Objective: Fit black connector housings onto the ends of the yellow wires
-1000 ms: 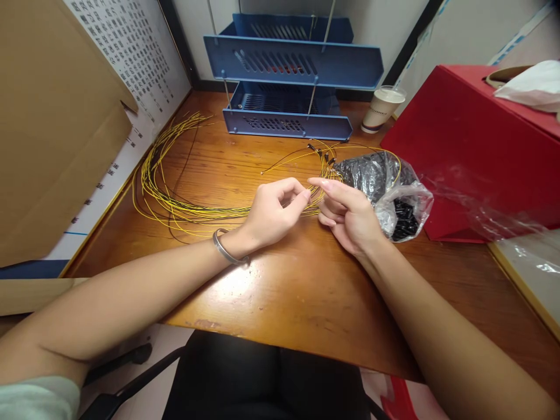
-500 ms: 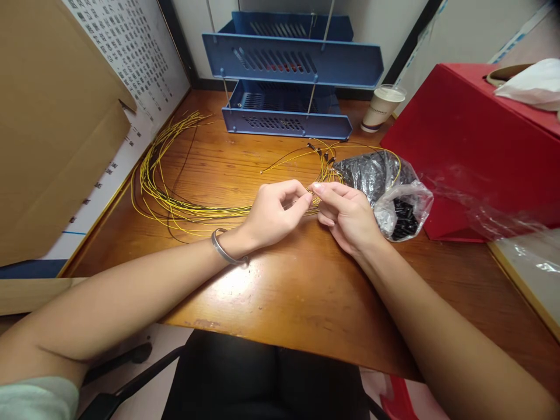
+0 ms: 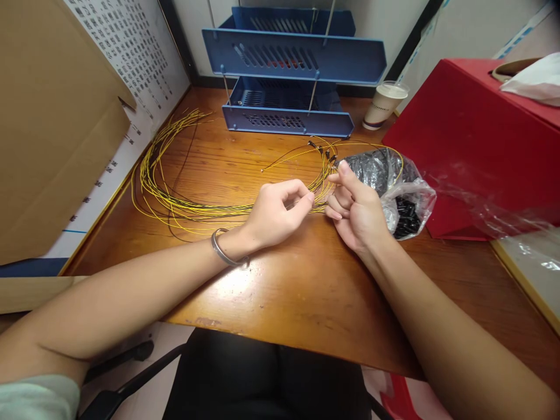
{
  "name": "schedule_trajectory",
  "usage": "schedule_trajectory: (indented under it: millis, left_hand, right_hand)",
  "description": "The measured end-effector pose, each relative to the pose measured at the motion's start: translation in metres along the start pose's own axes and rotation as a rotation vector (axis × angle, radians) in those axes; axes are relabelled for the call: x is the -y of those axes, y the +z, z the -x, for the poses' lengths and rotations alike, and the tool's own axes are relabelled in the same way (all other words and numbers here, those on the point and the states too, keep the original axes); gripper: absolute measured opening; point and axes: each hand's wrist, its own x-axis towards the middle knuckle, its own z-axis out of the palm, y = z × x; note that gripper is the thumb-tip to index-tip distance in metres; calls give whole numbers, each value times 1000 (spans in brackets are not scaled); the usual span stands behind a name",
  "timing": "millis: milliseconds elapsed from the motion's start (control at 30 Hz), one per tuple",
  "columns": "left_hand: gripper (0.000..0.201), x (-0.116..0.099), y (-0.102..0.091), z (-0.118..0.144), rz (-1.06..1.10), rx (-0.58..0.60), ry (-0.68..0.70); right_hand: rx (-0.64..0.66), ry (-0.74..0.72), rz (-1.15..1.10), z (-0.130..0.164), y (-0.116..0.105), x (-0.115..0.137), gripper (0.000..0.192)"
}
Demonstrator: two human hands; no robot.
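While yellow wires (image 3: 210, 211) lie beyond both curled hands (image 3: 280, 210) (image 3: 362, 214), their grip is unclear.

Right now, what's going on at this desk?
A person is working bare-handed over a bundle of thin yellow and dark wires on the wooden desk. The left hand has thumb and forefinger pinched by the wires; what's between them is too small to tell. The right hand is apart from it, fingers curled, near the plastic bag of black parts.
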Motion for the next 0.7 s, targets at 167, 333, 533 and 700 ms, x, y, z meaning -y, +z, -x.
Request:
schedule_trajectory:
  millis: [167,333,533,700]
  left_hand:
    - [26,1,1,-2,72,-50,-3]
    - [25,0,1,-2,76,-48,-5]
    - [26,0,1,-1,61,-34,5]
    - [24,-1,0,0,38,-13,19]
  right_hand:
    - [82,6,59,2,-2,-1,39]
    - [125,23,48,4,-1,-5,30]
    - [103,6,28,2,1,-7,23]
    - [103,7,41,3,2,-6,26]
